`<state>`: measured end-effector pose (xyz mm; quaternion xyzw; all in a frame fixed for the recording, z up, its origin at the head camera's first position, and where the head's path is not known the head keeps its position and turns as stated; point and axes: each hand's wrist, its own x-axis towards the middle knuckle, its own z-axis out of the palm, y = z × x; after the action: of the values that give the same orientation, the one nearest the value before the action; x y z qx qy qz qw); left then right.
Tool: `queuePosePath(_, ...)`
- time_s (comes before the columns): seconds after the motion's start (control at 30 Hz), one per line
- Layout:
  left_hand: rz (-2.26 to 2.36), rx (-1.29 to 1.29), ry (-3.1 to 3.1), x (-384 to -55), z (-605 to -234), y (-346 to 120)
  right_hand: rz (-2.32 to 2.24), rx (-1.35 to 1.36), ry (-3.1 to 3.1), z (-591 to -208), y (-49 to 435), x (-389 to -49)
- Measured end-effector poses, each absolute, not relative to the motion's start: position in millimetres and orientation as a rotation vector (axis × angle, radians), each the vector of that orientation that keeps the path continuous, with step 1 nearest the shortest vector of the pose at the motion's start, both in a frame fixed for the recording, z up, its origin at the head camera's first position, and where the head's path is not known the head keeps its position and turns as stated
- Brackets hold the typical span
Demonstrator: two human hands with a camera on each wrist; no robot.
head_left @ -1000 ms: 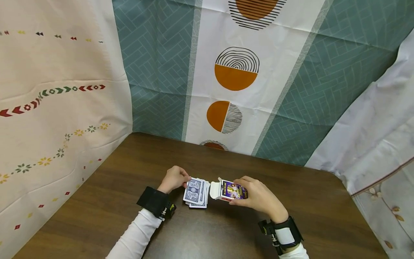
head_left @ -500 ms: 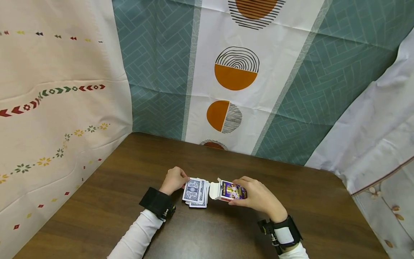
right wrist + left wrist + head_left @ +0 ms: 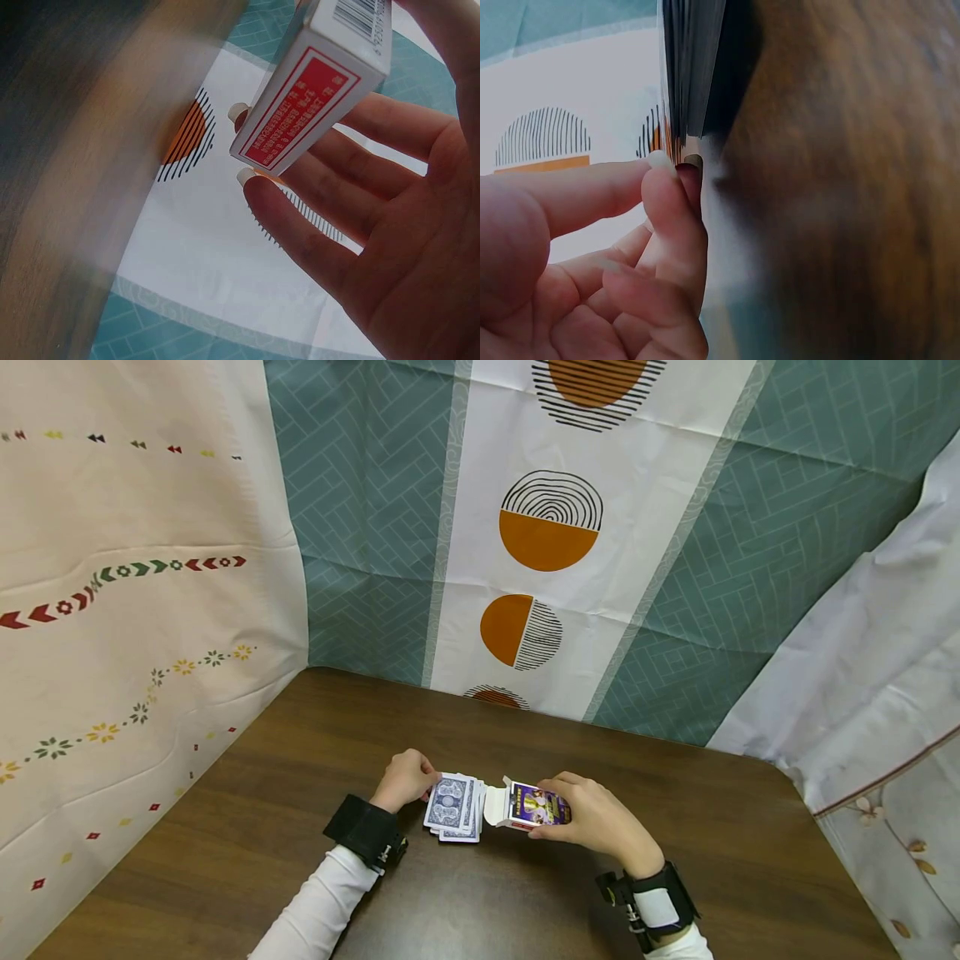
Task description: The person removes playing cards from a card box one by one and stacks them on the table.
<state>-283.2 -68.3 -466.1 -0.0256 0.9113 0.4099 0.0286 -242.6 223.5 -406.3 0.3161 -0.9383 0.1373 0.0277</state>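
My left hand (image 3: 407, 778) pinches the corner of a loose stack of blue-backed playing cards (image 3: 450, 803), between thumb and fingertips. In the left wrist view the cards (image 3: 686, 67) appear edge-on, above the wood. To their right, my right hand (image 3: 596, 817) grips a purple card box (image 3: 538, 806) around its closed end. The box lies on its side with the white flap (image 3: 496, 807) folded out toward the cards, almost touching them. In the right wrist view the box's white end with a red label (image 3: 300, 109) shows between thumb and fingers. The box's inside is hidden.
A dark brown wooden table (image 3: 480, 902) lies under both hands. Behind it hangs a teal and white patterned cloth (image 3: 540, 568). Pale cloths hang at the left (image 3: 150, 610) and right (image 3: 862, 693) sides. Both wrists wear black straps with cameras.
My right hand and the card box have shifted very slightly left. The left hand stays at the cards' corner, a touch lower; the top cards hardly move.
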Motion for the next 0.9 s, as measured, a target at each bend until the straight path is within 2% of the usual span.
queuePosePath(0.7,1.104,0.070,2.782,-275,-450,-66,0.414,0.980,-2.892,-409,222,-241)
queuePosePath(0.9,1.243,0.364,2.818,-260,-421,-51,0.414,0.987,-2.885,-408,221,-241)
